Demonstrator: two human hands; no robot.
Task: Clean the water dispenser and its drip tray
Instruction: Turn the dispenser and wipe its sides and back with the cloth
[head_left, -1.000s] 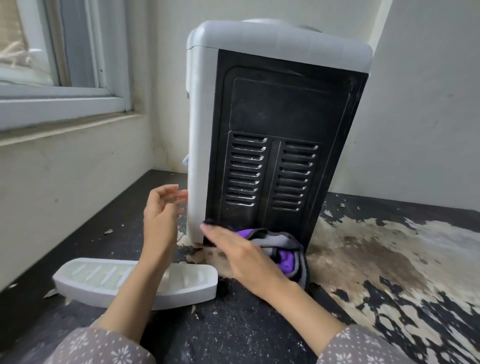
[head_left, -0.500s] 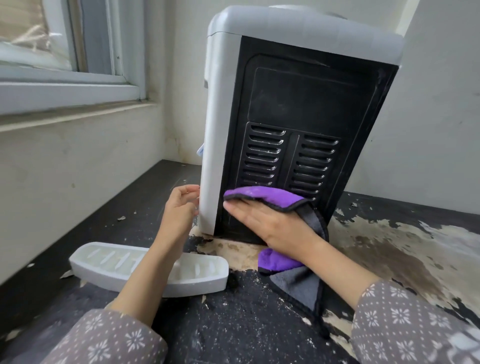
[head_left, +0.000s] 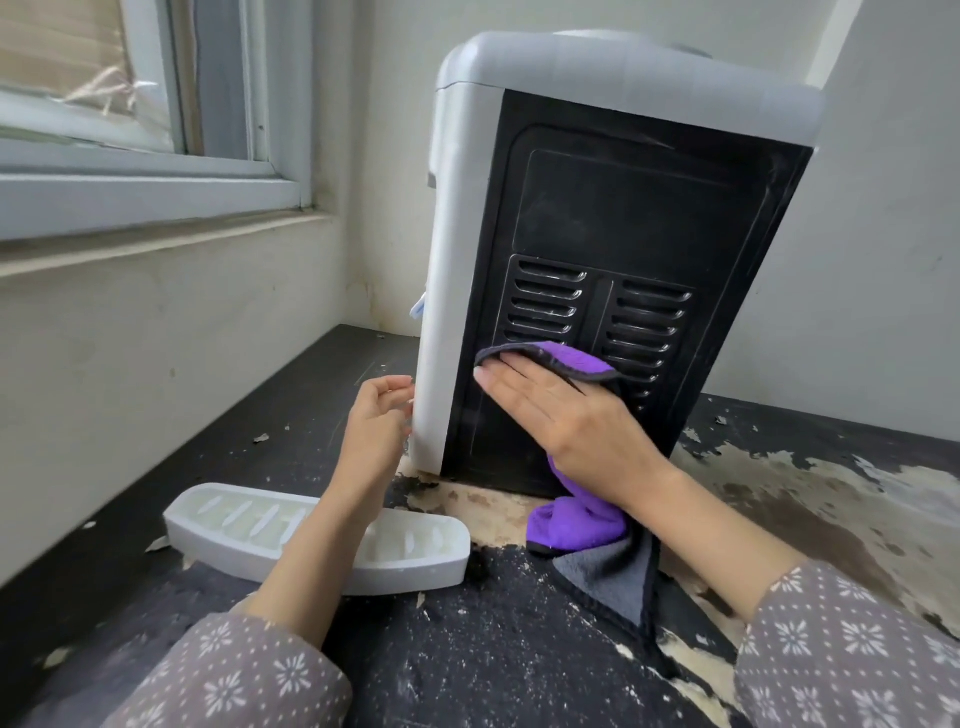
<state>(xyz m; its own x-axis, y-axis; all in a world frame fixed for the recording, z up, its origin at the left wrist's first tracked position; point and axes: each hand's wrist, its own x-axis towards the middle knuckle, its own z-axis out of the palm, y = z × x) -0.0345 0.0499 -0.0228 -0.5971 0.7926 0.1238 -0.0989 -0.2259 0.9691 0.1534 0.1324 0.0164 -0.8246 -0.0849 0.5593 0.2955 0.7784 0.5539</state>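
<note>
Pressing a purple and grey cloth (head_left: 576, 525) flat against the black back panel (head_left: 623, 249) of the water dispenser (head_left: 597, 67), right hand (head_left: 561, 415) spread wide with fingers straight, palm bearing on the cloth so that as much fabric as possible meets the panel; cloth folded over the fingertips at the top, near the lower vent slots (head_left: 649, 322), loose tail hanging down past the wrist onto the worktop (head_left: 467, 649), probably left free because only the part under the palm does the wiping; left hand (head_left: 374, 426) set against the pale side wall of the dispenser near its lower corner, fingers loosely curled and grasping nothing, seemingly bracing the body so that it does not slide or turn under the push from the right; dispenser standing upright on the worktop with its back turned toward the camera, likely rotated that way to reach the dusty panel; taps out of view apart from a small blue piece at the far edge; white drip tray (head_left: 405, 561) already off the machine, lying on the worktop in front of the left forearm, well clear of the wiping, apparently waiting for its own cleaning; flakes of peeled coating scattered across the dark surface.
</note>
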